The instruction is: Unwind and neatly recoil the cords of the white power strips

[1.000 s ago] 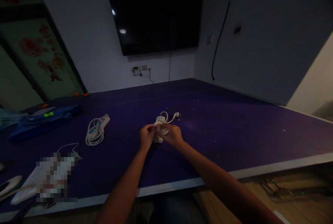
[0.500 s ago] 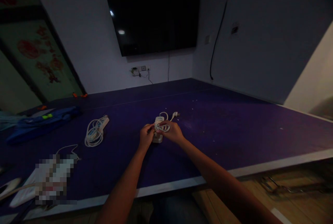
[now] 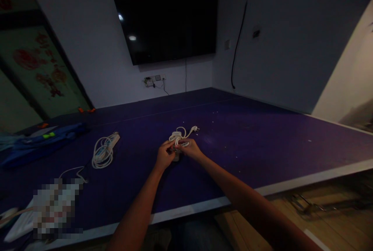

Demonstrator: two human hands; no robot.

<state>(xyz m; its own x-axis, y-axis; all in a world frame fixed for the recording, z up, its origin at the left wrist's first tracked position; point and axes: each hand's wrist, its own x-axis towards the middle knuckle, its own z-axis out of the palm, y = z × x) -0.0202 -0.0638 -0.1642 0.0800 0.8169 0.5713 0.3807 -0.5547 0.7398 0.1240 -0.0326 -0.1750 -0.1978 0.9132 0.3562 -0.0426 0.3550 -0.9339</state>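
Note:
A white power strip with its cord (image 3: 178, 137) looped on top lies in the middle of the purple table (image 3: 262, 142). My left hand (image 3: 164, 156) and my right hand (image 3: 189, 149) meet over it, both closed on the cord loops. The strip's body is mostly hidden under my fingers. Its plug (image 3: 194, 128) sticks out to the far right of the bundle.
A second white power strip with a coiled cord (image 3: 103, 150) lies to the left. A blue bag (image 3: 40, 142) sits at the far left, a blurred white item (image 3: 55, 206) near the front left edge. A dark TV (image 3: 166, 21) hangs on the wall.
Both hands have shifted a little toward me on the cord bundle, covering more of the strip. The view has turned slightly, so everything sits further left.

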